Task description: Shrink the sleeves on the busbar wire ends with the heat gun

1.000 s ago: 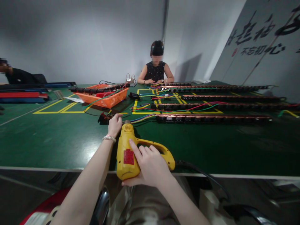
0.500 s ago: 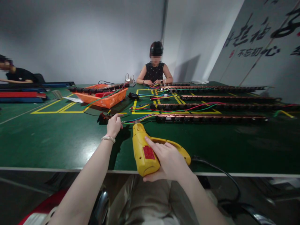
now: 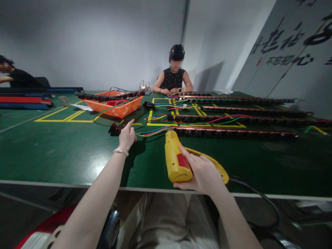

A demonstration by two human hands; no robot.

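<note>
Nearby, wires, right hand holding heat gun

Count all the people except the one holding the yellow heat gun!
2: one person across the green table, another person at the left edge, partly cut off. More could be out of view.

The yellow heat gun bears a red label and has a vented front; its looped handle angles off to the right, with a black cord trailing from the end. Its metal nozzle points away, over the near wires where they meet the nearest strip. Blue, pink and yellow-green, they run loosely leftward. The strip, long, dark and copper-edged, lies flat across the bench.
</note>
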